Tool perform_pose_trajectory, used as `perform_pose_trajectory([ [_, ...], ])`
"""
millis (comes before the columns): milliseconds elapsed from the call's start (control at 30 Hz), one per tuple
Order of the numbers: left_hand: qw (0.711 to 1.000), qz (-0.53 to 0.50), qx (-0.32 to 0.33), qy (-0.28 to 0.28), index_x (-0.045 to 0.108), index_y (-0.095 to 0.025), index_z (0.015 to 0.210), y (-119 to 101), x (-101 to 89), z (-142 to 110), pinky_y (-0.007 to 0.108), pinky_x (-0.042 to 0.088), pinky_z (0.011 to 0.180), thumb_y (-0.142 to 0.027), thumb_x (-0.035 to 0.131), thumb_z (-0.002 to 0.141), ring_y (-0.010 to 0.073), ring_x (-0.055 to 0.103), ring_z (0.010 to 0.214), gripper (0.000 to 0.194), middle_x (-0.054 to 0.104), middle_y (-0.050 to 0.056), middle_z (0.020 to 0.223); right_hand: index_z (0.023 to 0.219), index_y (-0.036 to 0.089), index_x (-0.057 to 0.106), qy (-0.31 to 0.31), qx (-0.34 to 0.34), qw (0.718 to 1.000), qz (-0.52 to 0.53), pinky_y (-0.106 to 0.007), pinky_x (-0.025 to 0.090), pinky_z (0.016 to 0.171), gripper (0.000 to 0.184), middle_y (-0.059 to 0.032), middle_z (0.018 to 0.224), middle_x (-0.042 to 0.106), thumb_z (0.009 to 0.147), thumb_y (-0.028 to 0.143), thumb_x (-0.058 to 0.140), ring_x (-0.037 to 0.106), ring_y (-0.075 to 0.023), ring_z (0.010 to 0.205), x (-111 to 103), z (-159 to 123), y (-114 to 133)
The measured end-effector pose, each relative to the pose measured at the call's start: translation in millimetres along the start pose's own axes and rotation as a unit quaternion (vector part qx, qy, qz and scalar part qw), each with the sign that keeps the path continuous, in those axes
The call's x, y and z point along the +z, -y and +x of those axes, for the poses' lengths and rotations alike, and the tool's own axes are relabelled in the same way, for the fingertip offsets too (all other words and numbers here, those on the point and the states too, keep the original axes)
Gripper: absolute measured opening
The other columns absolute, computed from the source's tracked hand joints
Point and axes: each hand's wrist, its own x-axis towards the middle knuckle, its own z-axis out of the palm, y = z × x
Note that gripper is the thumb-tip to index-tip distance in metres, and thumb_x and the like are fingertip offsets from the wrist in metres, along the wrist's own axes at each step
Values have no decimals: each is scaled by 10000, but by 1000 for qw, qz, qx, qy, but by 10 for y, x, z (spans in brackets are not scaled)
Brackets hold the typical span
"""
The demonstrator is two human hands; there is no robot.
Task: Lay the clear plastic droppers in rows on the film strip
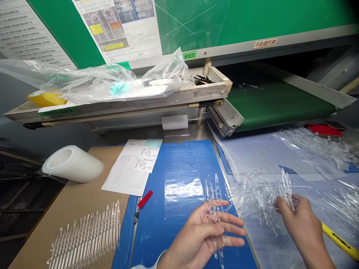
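In my left hand [200, 233], low in the middle, several thin clear plastic strips [216, 190] stand upright, pinned by the thumb across the fingers. My right hand [301, 220] pinches a few more clear strips [286, 185] at the right. Its fingertips are beside a loose pile of clear strips [256, 192], so where the held ones end is hard to see. A neat row of similar clear strips [86, 235] lies on the brown board at the lower left.
A blue board [185, 160] covers the middle. Around it are a paper form [130, 168], a white foam roll [73, 164], a red tag [145, 199] and a yellow-handled tool [340, 241]. Behind are a wooden tray [204, 89] and a green conveyor belt [275, 101].
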Motion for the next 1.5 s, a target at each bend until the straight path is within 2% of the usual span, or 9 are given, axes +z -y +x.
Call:
perform_pose_trajectory([
  [200, 999, 42, -1, -33, 584, -120, 1072, 30, -27, 82, 231, 422, 622, -97, 688, 694, 95, 571, 620, 393, 640, 50, 809, 1065, 112, 493, -5, 69, 986, 151, -417, 403, 726, 466, -96, 619, 612, 754, 456, 450, 593, -340, 790, -85, 36, -41],
  [400, 974, 165, 26, -151, 590, -143, 872, 262, -181, 500, 210, 193, 445, -299, 708, 663, 42, 192, 387, 287, 291, -134, 396, 852, 189, 476, -26, 54, 924, 379, -321, 432, 574, 370, -6, 713, 555, 645, 485, 561, 512, -161, 562, -63, 59, -170],
  [567, 961, 234, 57, -138, 662, -111, 829, 383, -146, 1072, 221, 250, 463, -404, 732, 638, 76, 419, 491, 357, 619, 1, 641, 810, 197, 505, 6, 59, 890, 452, -292, 422, 517, 403, 8, 661, 574, 587, 494, 661, 499, -146, 539, -168, 17, -246],
  [700, 969, 236, 32, -59, 703, -108, 846, 599, 75, 1463, 251, 389, 716, -405, 847, 476, 143, 559, 725, 495, 671, 43, 776, 837, 203, 519, 78, 37, 867, 492, -275, 425, 461, 379, 15, 586, 552, 658, 508, 654, 507, -160, 520, -195, -62, -228],
  [833, 982, 188, -10, 8, 698, -93, 768, 984, 274, 1694, 283, 413, 660, -516, 832, 457, 131, 524, 548, 542, 594, 8, 558, 909, 210, 501, 61, -43, 909, 411, -320, 479, 567, 349, -28, 691, 601, 766, 528, 503, 580, -215, 635, -47, -68, -240],
  [967, 995, 96, -2, -22, 680, -142, 863, 1258, 368, 1777, 268, 426, 770, -468, 812, 540, 156, 593, 725, 477, 657, 38, 758, 1024, 189, 482, 9, -38, 947, 319, -429, 467, 731, 370, -127, 933, 622, 793, 472, 421, 593, -315, 884, 127, -26, -287],
  [1267, 994, 72, -70, -31, 682, -147, 879, 1146, 349, 1845, 285, 451, 766, -169, 798, 521, 182, 620, 752, 377, 680, 48, 801, 1278, 146, 473, -3, -157, 979, 127, -631, 272, 986, 596, -176, 1360, 437, 775, 464, 474, 315, -411, 1285, 172, -60, -498],
  [1367, 990, 103, -78, -62, 657, -139, 878, 1071, 306, 1841, 262, 422, 591, -179, 784, 535, 141, 572, 569, 368, 650, 14, 651, 1243, 219, 517, 115, -151, 948, 255, -537, 350, 1001, 554, -118, 1397, 419, 780, 523, 530, 359, -349, 1282, 49, 41, -643],
  [1500, 982, 129, -127, -46, 635, -146, 903, 1001, 293, 1736, 274, 381, 518, -204, 775, 547, 133, 515, 444, 387, 611, 0, 523, 1006, 206, 632, 151, 72, 831, 531, -355, 506, 795, 512, -96, 1100, 623, 729, 633, 582, 597, -253, 968, -151, 278, -588],
])
